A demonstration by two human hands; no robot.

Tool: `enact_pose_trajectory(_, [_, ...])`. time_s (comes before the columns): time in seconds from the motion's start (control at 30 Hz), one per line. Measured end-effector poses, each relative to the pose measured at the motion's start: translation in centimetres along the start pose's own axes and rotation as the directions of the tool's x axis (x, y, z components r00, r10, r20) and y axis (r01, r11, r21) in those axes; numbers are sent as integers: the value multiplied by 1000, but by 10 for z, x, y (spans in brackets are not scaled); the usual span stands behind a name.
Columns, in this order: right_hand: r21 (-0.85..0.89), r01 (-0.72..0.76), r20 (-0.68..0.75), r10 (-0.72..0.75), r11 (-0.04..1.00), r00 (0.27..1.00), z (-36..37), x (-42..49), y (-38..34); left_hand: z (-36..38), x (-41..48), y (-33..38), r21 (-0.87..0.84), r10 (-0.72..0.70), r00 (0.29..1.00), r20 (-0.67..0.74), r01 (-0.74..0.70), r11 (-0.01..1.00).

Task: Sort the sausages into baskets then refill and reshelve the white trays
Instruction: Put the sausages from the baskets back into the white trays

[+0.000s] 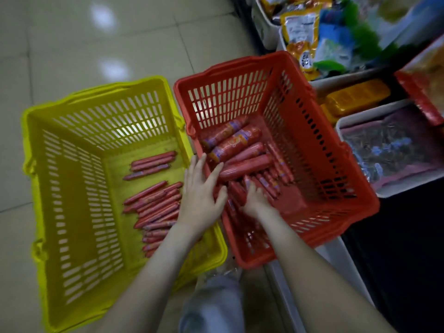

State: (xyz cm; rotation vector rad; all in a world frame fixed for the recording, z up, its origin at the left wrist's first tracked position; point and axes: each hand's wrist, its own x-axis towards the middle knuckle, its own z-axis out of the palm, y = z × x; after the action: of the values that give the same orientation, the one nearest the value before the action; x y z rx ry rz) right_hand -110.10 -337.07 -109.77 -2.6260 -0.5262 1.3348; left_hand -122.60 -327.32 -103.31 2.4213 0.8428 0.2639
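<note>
A yellow basket on the floor at left holds several thin red sausages along its right side. Beside it, an orange basket holds thick red sausages at the back and thin sausages in front of them. My left hand reaches over the orange basket's left wall, fingers straight, touching a thick sausage. My right hand is down inside the orange basket with fingers curled around thin sausages.
White trays with packaged goods stand on shelving at right; one holds yellow packs, another purple packs. More bright packets fill bins at the top. Tiled floor lies left and behind the baskets.
</note>
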Motion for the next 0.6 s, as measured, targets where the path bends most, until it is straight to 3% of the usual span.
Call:
enact_pose_trajectory(0.07, [-106,9,-24,-12,994,1000,8,3,-6,1,-1,-1,19,22,1000,-9,-21,1000])
enact_pose_trajectory(0.17, [-245,141,-126,-175,959,976,1,-10,-10,2,-2,-1,122,14,1000,19,-16,992])
enact_pose_trajectory(0.3, [-314,293,-273,-382,903,883,-32,-50,10,3,-4,22,317,30,999,-12,-24,948])
enact_pose_trajectory(0.47, [-236,385,-450,-451,892,771,-76,-124,95,47,-48,120,237,358,934,5,-349,907])
enact_pose_trajectory(0.53, [-219,386,-550,-440,896,710,-83,-159,151,77,-82,161,134,483,869,108,-494,859])
enact_pose_trajectory(0.6, [-164,301,-622,-335,939,708,-74,-197,217,111,-118,189,57,596,768,233,-623,780])
